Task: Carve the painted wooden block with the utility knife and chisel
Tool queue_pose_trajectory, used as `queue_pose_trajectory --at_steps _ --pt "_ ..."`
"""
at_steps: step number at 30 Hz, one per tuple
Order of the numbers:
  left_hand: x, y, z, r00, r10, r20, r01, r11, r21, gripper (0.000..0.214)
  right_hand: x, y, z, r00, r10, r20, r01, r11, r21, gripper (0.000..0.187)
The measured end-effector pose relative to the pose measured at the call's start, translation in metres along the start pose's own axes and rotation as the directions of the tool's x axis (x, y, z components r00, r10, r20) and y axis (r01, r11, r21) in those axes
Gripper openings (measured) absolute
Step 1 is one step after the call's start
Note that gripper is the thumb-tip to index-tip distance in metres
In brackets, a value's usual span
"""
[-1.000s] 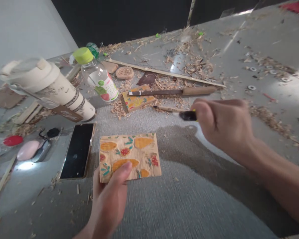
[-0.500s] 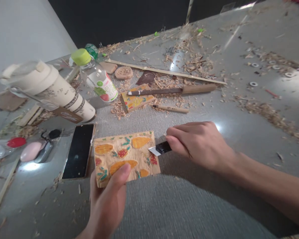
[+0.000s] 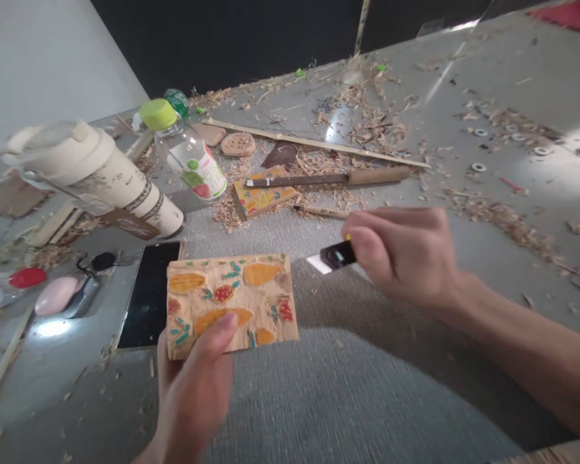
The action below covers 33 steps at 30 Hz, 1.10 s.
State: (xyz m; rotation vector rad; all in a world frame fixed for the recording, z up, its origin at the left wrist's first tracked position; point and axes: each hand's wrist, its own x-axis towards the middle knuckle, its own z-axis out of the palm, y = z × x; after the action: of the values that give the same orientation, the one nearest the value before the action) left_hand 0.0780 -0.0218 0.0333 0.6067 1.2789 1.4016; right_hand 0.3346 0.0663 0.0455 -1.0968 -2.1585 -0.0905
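Note:
My left hand (image 3: 193,393) grips the near edge of a painted wooden block (image 3: 232,303), thumb on top; the block shows orange, red and green carved fruit shapes. My right hand (image 3: 406,254) is closed on a small black-handled cutter (image 3: 331,259), its short pale blade pointing left, a little to the right of the block and apart from it. Both are held over a grey mat (image 3: 348,386).
A phone (image 3: 149,293) lies left of the block. Behind stand a cream tumbler (image 3: 96,177), a clear bottle (image 3: 188,154), a second painted block (image 3: 263,193) and a wooden-handled chisel (image 3: 338,177). Wood shavings and a long strip (image 3: 319,142) litter the table; small washers (image 3: 478,167) lie right.
My right hand first brought the cutter down to the block's right edge, then lifted it away to the right. The left hand shifted the block slightly left, over the phone's edge.

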Motion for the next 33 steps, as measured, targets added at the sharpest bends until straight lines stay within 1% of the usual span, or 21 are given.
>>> queue_pose_trajectory --at_steps 2,5,7,10,12,14,16,18,20,22,26,29,30,32,33 --pt "0.001 0.001 0.004 1.0 0.005 0.0 -0.005 1.0 -0.023 0.03 -0.003 -0.009 0.005 0.991 -0.031 0.128 0.027 0.999 0.03 0.05" --pt "0.001 -0.001 0.005 1.0 -0.016 -0.007 0.016 0.999 -0.051 0.024 -0.007 -0.014 0.011 0.96 -0.018 0.281 0.008 0.999 0.037 0.052" --pt "0.0 -0.003 0.004 1.0 -0.013 -0.02 0.013 0.999 -0.032 0.028 -0.008 -0.015 0.012 0.945 -0.006 0.328 -0.006 0.999 0.036 0.055" --pt "0.0 -0.006 0.0 0.998 0.013 -0.063 -0.011 0.999 0.033 0.03 -0.01 -0.016 0.013 0.934 -0.01 0.358 0.002 1.0 0.024 0.058" --pt "0.0 -0.006 0.0 0.996 0.024 -0.08 -0.018 0.997 0.073 0.03 -0.01 -0.018 0.013 0.94 0.0 0.341 0.007 1.0 -0.019 0.058" --pt "0.001 -0.003 0.002 0.998 0.01 -0.061 -0.005 0.996 0.087 0.034 -0.009 -0.02 0.013 0.96 0.013 0.279 0.014 0.995 -0.094 0.058" --pt "0.002 0.001 0.005 1.0 -0.002 -0.026 0.004 0.998 0.068 0.035 -0.007 -0.021 0.012 0.979 0.013 0.203 0.022 0.985 -0.169 0.06" --pt "0.003 0.004 0.007 1.0 0.016 -0.006 -0.016 1.0 0.025 0.035 -0.004 -0.02 0.011 0.987 0.002 0.16 0.034 0.975 -0.218 0.063" --pt "0.004 0.006 0.009 0.999 0.033 -0.005 -0.033 0.999 -0.016 0.034 -0.001 -0.02 0.009 0.99 -0.005 0.141 0.04 0.968 -0.247 0.066" --pt "0.004 0.007 0.01 1.0 0.026 -0.006 -0.027 0.999 -0.037 0.034 0.001 -0.019 0.008 0.992 -0.012 0.123 0.045 0.963 -0.267 0.065" --pt "0.006 0.01 0.015 0.999 0.027 -0.018 -0.027 0.998 -0.048 0.038 0.003 -0.022 0.009 0.998 -0.019 0.065 0.037 0.954 -0.296 0.059" --pt "0.007 0.012 0.015 0.999 0.036 -0.008 -0.036 0.999 -0.037 0.038 0.006 -0.024 0.01 0.998 -0.01 0.056 0.026 0.955 -0.295 0.059" --pt "0.007 0.011 0.014 0.999 0.032 0.0 -0.032 0.999 -0.039 0.038 0.008 -0.021 0.009 0.998 0.003 0.064 0.016 0.954 -0.299 0.06" --pt "0.007 0.008 0.01 1.0 0.013 0.015 -0.012 0.998 -0.062 0.035 0.013 -0.009 0.0 0.995 0.085 0.053 -0.061 0.933 -0.354 0.066" --pt "0.008 0.006 0.007 1.0 -0.006 0.024 0.008 0.997 -0.071 0.034 0.016 0.0 -0.006 0.982 0.189 0.022 -0.163 0.895 -0.415 0.07"
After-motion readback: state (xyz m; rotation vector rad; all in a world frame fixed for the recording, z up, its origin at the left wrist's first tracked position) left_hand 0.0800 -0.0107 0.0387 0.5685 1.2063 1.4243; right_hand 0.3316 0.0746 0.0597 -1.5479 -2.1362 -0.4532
